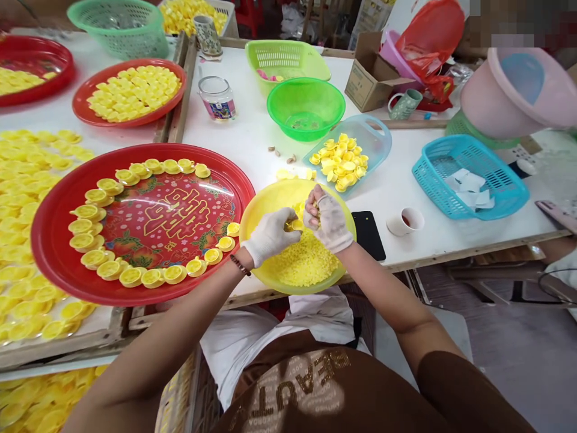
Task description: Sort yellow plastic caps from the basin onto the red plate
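Observation:
My left hand [273, 234], in a white glove, pinches a small yellow plastic cup [296, 224] over the yellow basin [251, 211]. Beside it my right hand [328, 221], also gloved, is closed with its fingertips raised, and small yellow granules seem to show within it. Loose yellow granules [306, 264] fill the bottom of the basin. Left of the basin, a red tray [49, 210] carries a curved row of yellow cups [130, 276] along its inner edge. Behind my right hand, a light-blue scoop basket [380, 143] contains a heap of yellow cups [342, 159].
A black phone [368, 236] and a white cup of dark drink [406, 222] stand right of the basin, near a blue basket [514, 201]. Behind are a green bowl [306, 99], a glass jar [217, 99] and a cardboard box [367, 78]. Yellow pieces [22, 210] cover the left table.

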The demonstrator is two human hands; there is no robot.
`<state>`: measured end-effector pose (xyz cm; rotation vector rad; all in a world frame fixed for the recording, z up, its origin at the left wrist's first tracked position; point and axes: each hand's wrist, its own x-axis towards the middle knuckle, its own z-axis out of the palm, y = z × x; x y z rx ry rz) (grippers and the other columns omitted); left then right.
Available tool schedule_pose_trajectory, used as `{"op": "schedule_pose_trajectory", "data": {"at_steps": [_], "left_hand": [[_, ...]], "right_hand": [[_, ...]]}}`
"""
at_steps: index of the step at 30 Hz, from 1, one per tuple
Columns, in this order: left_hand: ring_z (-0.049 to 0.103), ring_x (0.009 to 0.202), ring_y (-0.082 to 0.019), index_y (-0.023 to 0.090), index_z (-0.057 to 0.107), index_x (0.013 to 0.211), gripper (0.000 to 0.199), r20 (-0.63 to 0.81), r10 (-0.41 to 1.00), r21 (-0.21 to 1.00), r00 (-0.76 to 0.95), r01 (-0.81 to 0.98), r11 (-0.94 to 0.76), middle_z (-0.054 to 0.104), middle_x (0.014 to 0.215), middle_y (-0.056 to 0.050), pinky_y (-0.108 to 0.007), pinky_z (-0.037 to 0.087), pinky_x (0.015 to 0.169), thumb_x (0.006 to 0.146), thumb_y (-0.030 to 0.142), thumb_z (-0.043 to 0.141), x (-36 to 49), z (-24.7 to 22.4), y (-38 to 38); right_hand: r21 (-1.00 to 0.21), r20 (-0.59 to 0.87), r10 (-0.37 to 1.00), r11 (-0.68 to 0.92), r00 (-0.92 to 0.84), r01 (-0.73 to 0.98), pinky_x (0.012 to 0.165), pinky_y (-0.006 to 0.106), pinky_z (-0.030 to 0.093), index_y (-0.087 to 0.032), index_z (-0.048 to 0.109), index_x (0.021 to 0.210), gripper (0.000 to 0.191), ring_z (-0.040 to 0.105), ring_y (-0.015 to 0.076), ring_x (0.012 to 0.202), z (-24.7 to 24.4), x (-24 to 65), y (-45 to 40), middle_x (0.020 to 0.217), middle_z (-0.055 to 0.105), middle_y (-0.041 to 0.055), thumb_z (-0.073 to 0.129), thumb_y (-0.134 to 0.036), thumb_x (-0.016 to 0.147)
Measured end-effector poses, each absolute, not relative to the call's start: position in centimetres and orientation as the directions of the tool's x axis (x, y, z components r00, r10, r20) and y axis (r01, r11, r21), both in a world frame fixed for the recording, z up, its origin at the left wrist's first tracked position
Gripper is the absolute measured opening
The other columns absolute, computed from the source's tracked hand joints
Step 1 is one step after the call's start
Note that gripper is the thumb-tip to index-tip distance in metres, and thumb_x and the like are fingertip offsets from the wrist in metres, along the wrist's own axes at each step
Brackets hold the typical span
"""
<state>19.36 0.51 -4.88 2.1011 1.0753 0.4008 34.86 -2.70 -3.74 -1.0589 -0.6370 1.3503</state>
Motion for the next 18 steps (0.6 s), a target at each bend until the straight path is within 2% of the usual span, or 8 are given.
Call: {"op": "schedule_pose_trajectory", "data": {"at_steps": [4,8,12,18], "left_hand": [[0.064,0.071,-0.019,0.018,0.064,0.098,0.023,-0.012,0.776,0.741,0.63,0.527,-0.416,0.07,0.082,-0.003,-0.03,0.048,0.067,0.078,0.029,0.064,19.4,-4.9,-0.8],[0.065,0.075,-0.02,0.02,0.063,0.098,0.023,0.017,0.783,0.743,0.621,0.516,-0.425,0.072,0.086,-0.003,-0.031,0.049,0.069,0.077,0.029,0.064,19.2,-5.1,-0.8],[0.068,0.081,-0.02,0.019,0.063,0.106,0.03,0.017,0.769,0.78,0.639,0.473,-0.41,0.073,0.098,-0.005,-0.032,0.053,0.076,0.079,0.032,0.065,18.8,-5.5,-0.8],[0.069,0.084,-0.019,0.02,0.063,0.108,0.031,0.041,0.787,0.854,0.616,0.387,-0.347,0.073,0.1,-0.005,-0.034,0.056,0.082,0.081,0.034,0.068,17.6,-5.6,-1.0]], "right_hand": [[-0.919,-0.036,0.965,0.07,0.261,-0.389,0.045,0.024,0.033,-0.024,0.041,0.075,0.049,0.039,0.0072,0.046,-3.6,33.2,-2.4,0.06,0.04,-0.0066,0.06,-0.066,0.092],[-0.942,-0.001,0.955,0.099,0.298,-0.32,0.05,0.026,0.039,-0.024,0.042,0.074,0.05,0.047,0.0096,0.051,-3.9,32.8,-2.6,0.062,0.041,-0.0052,0.055,-0.068,0.094],[-0.923,-0.022,0.955,0.095,0.296,-0.373,0.047,0.025,0.035,-0.024,0.039,0.075,0.051,0.041,0.0081,0.048,-3.7,33.4,-2.6,0.061,0.038,-0.0064,0.059,-0.068,0.091],[-0.944,-0.085,0.959,0.009,0.269,-0.331,0.045,0.024,0.027,-0.025,0.037,0.075,0.053,0.031,0.0078,0.047,-3.5,34.9,-3.6,0.062,0.034,-0.0074,0.063,-0.069,0.087]]}}
